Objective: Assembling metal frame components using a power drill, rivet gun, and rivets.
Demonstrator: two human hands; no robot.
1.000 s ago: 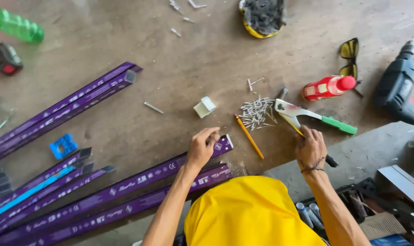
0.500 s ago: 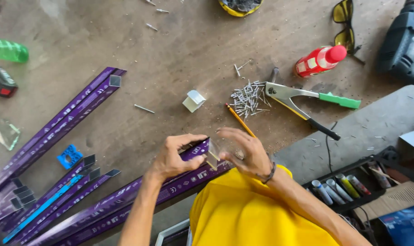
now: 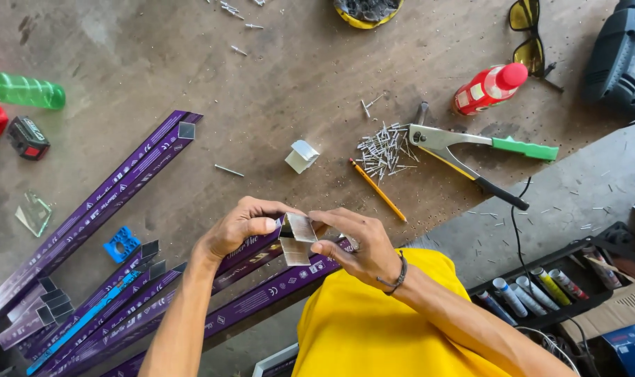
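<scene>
Both hands — left hand [image 3: 237, 230], right hand [image 3: 356, 244] — pinch a small bent silver metal bracket [image 3: 296, 237] above the purple aluminium channel [image 3: 261, 297] at the desk's near edge. Bracket not yet fitted; grey rivets [image 3: 384, 146] and green-handled rivet tool [image 3: 471, 150] lie unused mid-desk.

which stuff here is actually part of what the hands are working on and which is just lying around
In hand:
left hand
right hand
small metal bracket, held by both
purple profile under the hands

Lying about:
rivet tool
loose rivets
pencil
red bottle
drill
green bottle
</scene>
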